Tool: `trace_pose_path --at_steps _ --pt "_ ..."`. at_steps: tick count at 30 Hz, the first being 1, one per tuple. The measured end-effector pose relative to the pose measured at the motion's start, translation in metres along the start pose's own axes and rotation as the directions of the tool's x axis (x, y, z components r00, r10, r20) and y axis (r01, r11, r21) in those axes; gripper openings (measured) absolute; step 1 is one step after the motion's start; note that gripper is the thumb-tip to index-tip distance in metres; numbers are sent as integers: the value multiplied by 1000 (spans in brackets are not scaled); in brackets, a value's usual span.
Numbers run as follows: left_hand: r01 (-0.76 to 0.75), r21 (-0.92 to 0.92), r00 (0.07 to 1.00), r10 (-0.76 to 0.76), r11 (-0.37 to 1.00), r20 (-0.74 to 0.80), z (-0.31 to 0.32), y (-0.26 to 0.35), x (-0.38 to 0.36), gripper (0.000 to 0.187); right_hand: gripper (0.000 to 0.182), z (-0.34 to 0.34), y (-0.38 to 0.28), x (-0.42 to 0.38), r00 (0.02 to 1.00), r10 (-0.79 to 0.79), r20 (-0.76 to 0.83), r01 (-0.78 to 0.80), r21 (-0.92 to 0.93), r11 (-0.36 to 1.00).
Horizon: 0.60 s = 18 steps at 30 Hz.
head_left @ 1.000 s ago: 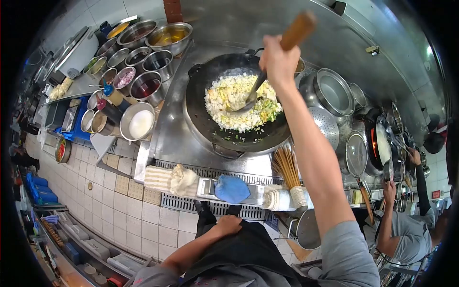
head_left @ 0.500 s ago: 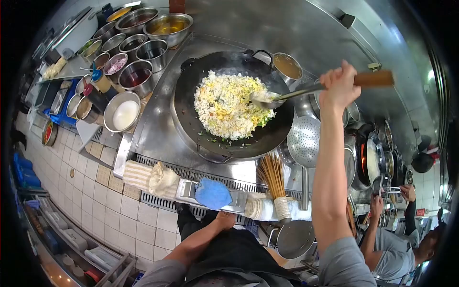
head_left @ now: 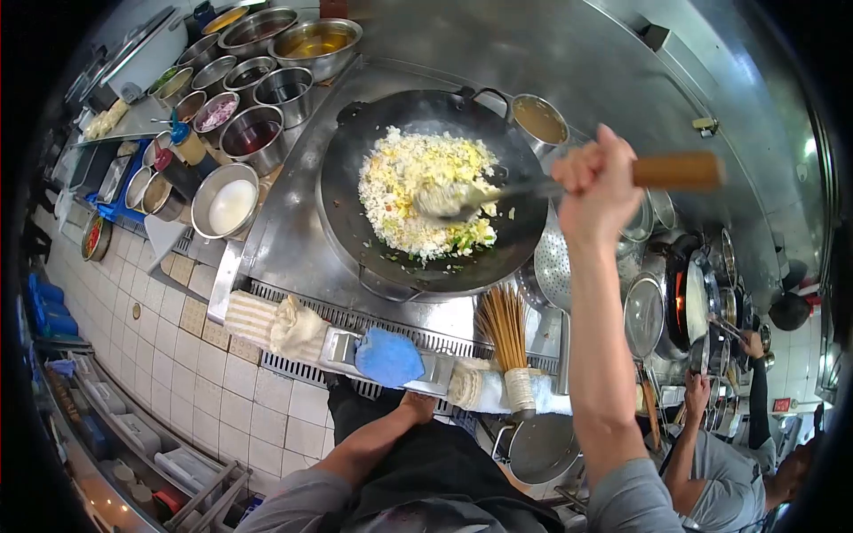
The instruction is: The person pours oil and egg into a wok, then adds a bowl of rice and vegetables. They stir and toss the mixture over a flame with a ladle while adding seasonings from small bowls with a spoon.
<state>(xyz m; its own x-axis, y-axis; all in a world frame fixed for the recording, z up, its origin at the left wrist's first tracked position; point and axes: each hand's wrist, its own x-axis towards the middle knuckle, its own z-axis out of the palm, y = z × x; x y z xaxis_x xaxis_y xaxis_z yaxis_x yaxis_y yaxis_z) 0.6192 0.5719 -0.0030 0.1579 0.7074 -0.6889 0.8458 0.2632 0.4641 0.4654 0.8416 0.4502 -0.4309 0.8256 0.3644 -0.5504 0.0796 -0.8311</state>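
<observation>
My right hand (head_left: 597, 191) is closed around a long-handled metal wok ladle (head_left: 533, 188), its wooden grip (head_left: 680, 171) sticking out to the right. The ladle's rice-coated head rests in fried rice (head_left: 418, 169) with yellow egg and green bits. The rice fills the middle of a large black wok (head_left: 511, 244) on the steel stove. Low in the view, my left hand (head_left: 416, 409) is at the stove's front edge, just under a blue cloth (head_left: 389, 357); its fingers are largely hidden. Beside my right forearm lies a perforated strainer (head_left: 553, 266), partly covered.
Metal bowls of sauces and ingredients (head_left: 251, 133) crowd the left counter. A bamboo brush (head_left: 506, 333) and folded towels (head_left: 253, 318) lie along the front rail. A pan (head_left: 544, 449) sits below. At right, another person (head_left: 711, 462) works at a second wok (head_left: 680, 293).
My right hand has moved slightly left and down, and the ladle's head has swept left through the rice. My left hand has stayed almost in place.
</observation>
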Motion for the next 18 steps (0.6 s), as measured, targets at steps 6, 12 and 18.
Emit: trace_pose_path --at_steps 6,12,18 --pt "18 81 999 -15 997 -33 -8 8 -5 62 39 11 19 -35 996 -79 46 81 -37 996" --pt "9 74 997 -3 997 -82 -18 16 -21 64 37 -8 3 -38 993 -113 -24 112 -9 994" --pt "43 66 994 -36 997 -102 17 4 19 62 38 -7 -15 -15 974 -105 202 104 12 994"
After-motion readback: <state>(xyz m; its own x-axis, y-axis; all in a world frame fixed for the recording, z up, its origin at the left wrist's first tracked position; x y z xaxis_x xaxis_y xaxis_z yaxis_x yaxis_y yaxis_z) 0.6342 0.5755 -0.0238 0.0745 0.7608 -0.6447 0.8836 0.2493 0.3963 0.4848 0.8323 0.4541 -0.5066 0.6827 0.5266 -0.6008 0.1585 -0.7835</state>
